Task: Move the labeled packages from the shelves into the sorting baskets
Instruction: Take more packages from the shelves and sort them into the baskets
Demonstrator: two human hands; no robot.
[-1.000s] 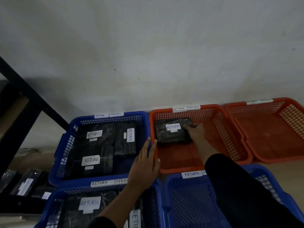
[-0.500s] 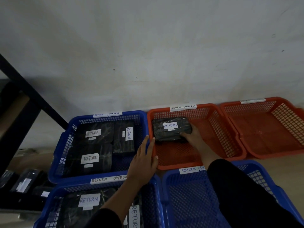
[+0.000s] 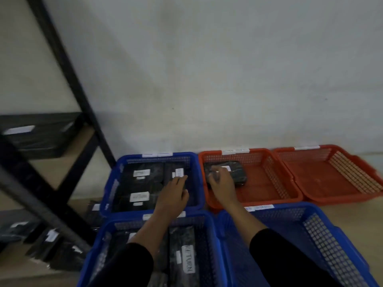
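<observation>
- Packages on the shelf at far left look black-wrapped with white labels, flat and light; I'd take one by its long edges, since the film seems slippery.
- Left hand hangs flat-fingered over the blue basket, holding nothing.
- Right hand rests on the package in the orange basket; through the blur I can't tell whether its fingers grip.
</observation>
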